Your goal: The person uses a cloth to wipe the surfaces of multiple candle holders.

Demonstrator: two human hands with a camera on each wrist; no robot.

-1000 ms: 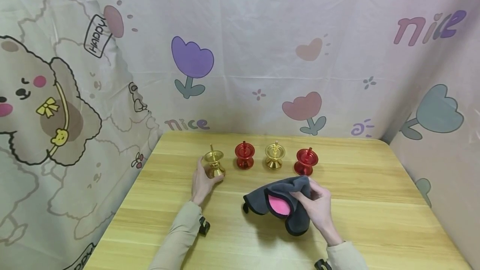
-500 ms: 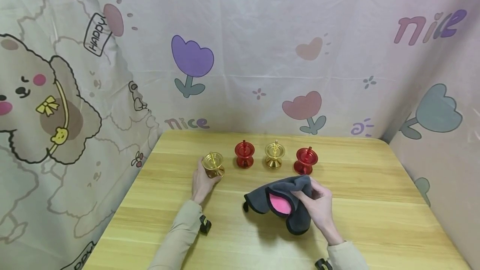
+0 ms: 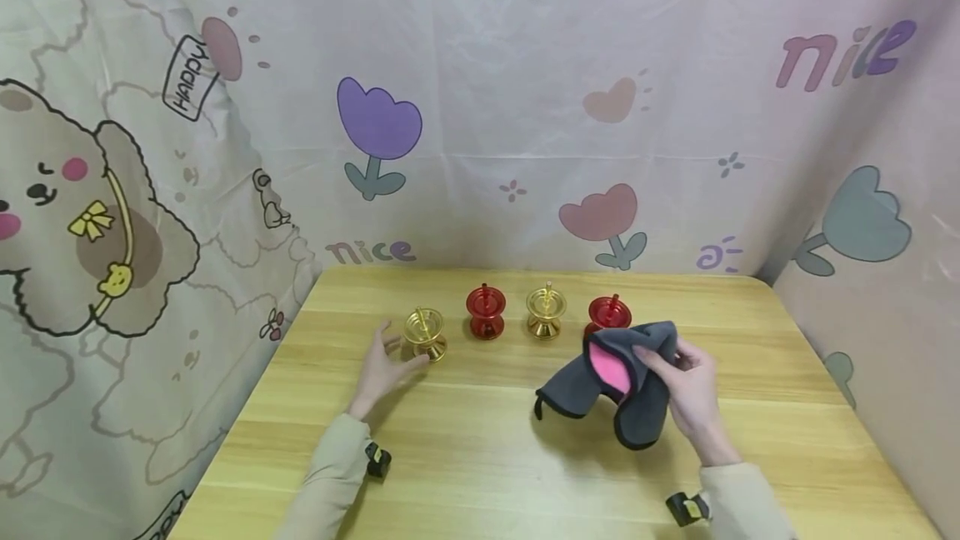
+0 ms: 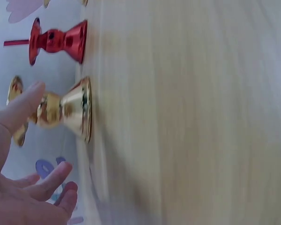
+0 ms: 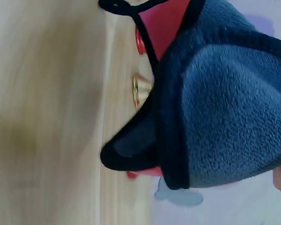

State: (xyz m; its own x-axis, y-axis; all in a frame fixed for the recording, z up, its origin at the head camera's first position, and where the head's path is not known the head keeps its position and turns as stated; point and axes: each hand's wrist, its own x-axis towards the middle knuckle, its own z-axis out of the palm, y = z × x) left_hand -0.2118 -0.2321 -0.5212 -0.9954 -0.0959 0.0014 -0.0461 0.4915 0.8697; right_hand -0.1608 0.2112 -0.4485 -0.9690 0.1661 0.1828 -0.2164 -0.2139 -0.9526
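At the left end of a row stands a small gold pedestal holder [image 3: 425,332] with a dish and central spike. Just left of it is my left hand [image 3: 381,372], fingers spread and apart from the stem; in the left wrist view the thumb [image 4: 25,104] crosses in front of the gold holder [image 4: 74,111]. My right hand [image 3: 693,394] pinches a grey plush cloth [image 3: 651,415] with black edging and a pink patch, held above the table. The cloth [image 5: 229,108] fills much of the right wrist view and partly hides the holders behind it.
Along the row stand a red holder [image 3: 486,317], a second gold holder [image 3: 545,315] and another red holder [image 3: 606,312], its base covered by the cloth. All are on a wooden table [image 3: 465,457]. A printed fabric backdrop [image 3: 480,107] rises behind.
My left hand has let go of the gold holder, which was tilted and now stands upright, and drawn off left. My right hand has moved right and slightly up with the grey cloth.
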